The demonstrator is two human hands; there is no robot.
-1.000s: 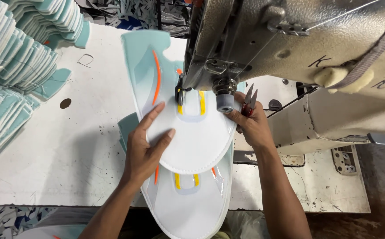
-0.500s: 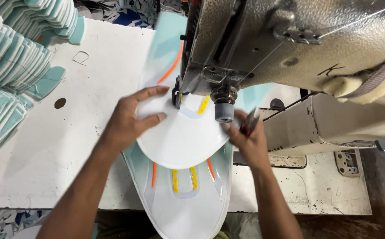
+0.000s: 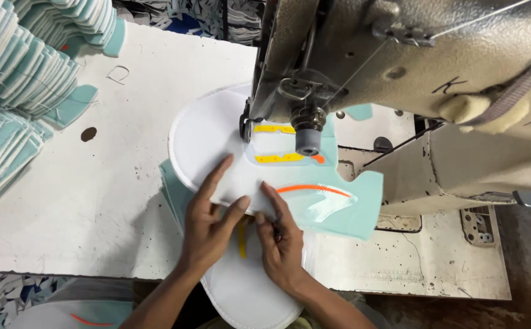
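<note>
Both hands press flat on the white-and-mint panel (image 3: pixel 217 152) lying on the table (image 3: pixel 95 213) under the sewing machine (image 3: pixel 363 67). Left hand (image 3: pixel 207 228) at 7 o'clock of the needle, right hand (image 3: pixel 284 240) at 6 (fingers spread, gripping nothing). Mint stacks (image 3: pixel 15 85) sit at 9 o'clock.

light: bright, even, from above | shadows: soft beneath machine head (image 3: pixel 412 79) at 1 o'clock | glare: sheen on white counter (image 3: pixel 95 201) | blur: slight at 9 o'clock stacks (image 3: pixel 9 79) | distortion: mild at edges
</note>
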